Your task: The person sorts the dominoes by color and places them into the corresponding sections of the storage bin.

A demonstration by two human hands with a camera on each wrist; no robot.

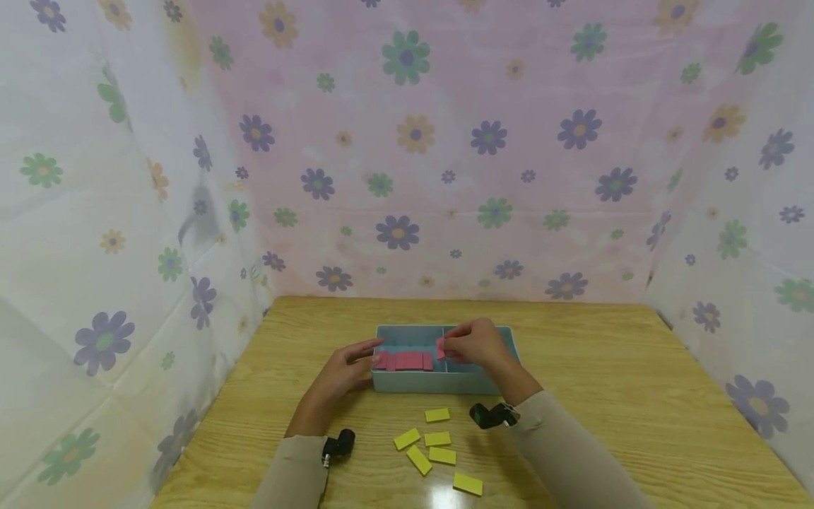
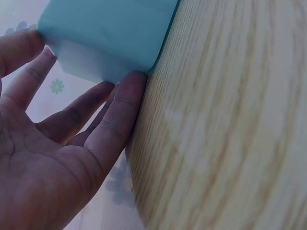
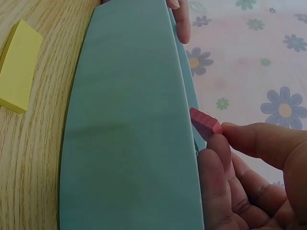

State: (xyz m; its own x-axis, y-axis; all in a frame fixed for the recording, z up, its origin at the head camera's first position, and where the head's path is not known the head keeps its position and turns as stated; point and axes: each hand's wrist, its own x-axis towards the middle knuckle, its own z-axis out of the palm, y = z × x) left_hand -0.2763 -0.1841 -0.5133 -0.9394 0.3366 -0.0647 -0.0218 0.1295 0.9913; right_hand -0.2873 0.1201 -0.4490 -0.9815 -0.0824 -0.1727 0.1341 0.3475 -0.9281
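Observation:
A light blue divided box (image 1: 439, 383) stands on the table. My right hand (image 1: 473, 343) reaches over it from the right and pinches a pink block (image 1: 440, 348) between thumb and fingertips near the divider. In the right wrist view, that pink block (image 3: 205, 123) tilts just beyond the box's rim. Several pink blocks (image 1: 409, 361) lie in a row in the left compartment. At the box's left end is my left hand (image 1: 343, 367), its fingers spread and lightly bent. In the left wrist view, its fingertips (image 2: 132, 81) touch the box's end wall.
Several yellow blocks (image 1: 437, 439) lie scattered on the wooden table (image 1: 598, 396) in front of the box. Flower-patterned cloth (image 1: 445, 155) stands behind the table and on both sides. Small black cameras sit at both wrists.

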